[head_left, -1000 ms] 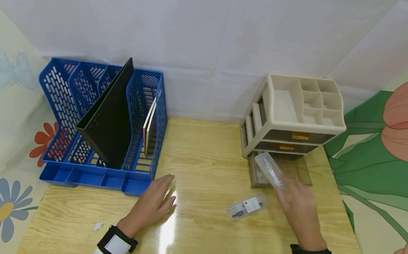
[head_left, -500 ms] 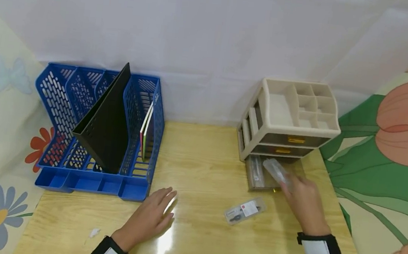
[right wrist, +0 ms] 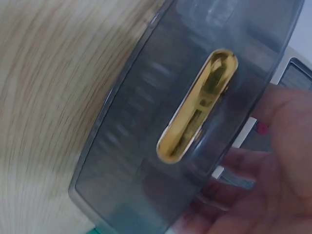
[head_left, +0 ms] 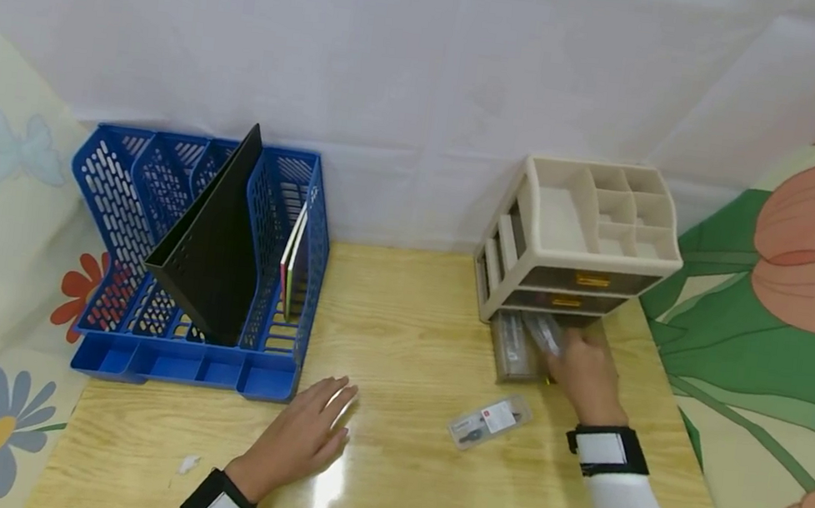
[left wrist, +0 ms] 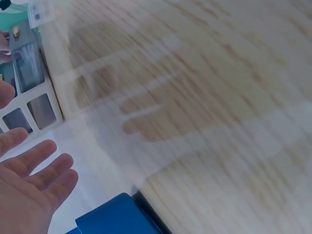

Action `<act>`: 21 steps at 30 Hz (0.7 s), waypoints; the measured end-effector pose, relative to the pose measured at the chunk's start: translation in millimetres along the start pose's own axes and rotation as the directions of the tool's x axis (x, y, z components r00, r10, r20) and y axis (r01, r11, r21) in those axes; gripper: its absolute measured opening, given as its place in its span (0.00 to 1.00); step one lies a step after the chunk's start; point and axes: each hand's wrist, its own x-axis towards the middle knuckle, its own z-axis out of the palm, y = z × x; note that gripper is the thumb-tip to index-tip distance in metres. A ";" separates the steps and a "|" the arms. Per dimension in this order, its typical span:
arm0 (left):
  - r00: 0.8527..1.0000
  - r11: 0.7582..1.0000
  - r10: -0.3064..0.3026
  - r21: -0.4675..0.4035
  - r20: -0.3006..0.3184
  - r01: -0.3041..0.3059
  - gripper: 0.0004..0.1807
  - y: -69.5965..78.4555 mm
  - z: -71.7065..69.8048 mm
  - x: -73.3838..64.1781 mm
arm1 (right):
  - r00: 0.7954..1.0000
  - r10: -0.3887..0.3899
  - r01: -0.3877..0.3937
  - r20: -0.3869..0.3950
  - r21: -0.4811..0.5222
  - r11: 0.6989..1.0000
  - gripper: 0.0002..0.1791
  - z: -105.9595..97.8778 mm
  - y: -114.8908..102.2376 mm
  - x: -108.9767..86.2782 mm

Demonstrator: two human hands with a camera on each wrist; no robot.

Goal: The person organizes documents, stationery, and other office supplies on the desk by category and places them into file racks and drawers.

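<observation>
My right hand (head_left: 585,376) reaches into the pulled-out bottom drawer (head_left: 517,375) of a beige desktop organizer (head_left: 562,255), pinching the near end of a clear slim plastic case (head_left: 542,331). A second clear case (head_left: 513,341) lies along the drawer's left side. In the right wrist view, the fingers (right wrist: 243,163) dip behind the smoky drawer front with its gold handle (right wrist: 197,107), which hides what they hold. A clear labelled case (head_left: 490,421) with dark contents lies on the table in front of the drawer. My left hand (head_left: 300,434), fingers spread, is over the table near the blue file rack.
The blue file rack (head_left: 188,356) stands at the left with a black folder (head_left: 218,258) and thin booklets (head_left: 292,262) upright in it. A white scrap (head_left: 188,464) lies at the table's front left. A white cloth hangs behind.
My right hand has moved forward, lowering the clear case into the drawer beside the other one. The left hand has stayed nearly in place.
</observation>
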 end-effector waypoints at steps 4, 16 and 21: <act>1.000 1.000 0.024 0.021 -0.013 -0.024 0.32 -1.3 0.0 1.5 | 0.970 0.126 -0.132 0.207 0.013 0.991 0.37 2.3 1.0 7.6; 1.000 1.000 0.008 0.010 -0.003 -0.008 0.31 -3.7 0.3 4.8 | 0.876 0.178 -0.229 0.449 0.062 0.971 0.42 6.3 1.3 22.0; 1.000 0.999 0.020 0.034 -0.014 -0.019 0.32 -4.6 0.8 4.9 | 0.961 0.103 -0.125 0.255 0.071 0.990 0.31 6.1 -3.5 11.1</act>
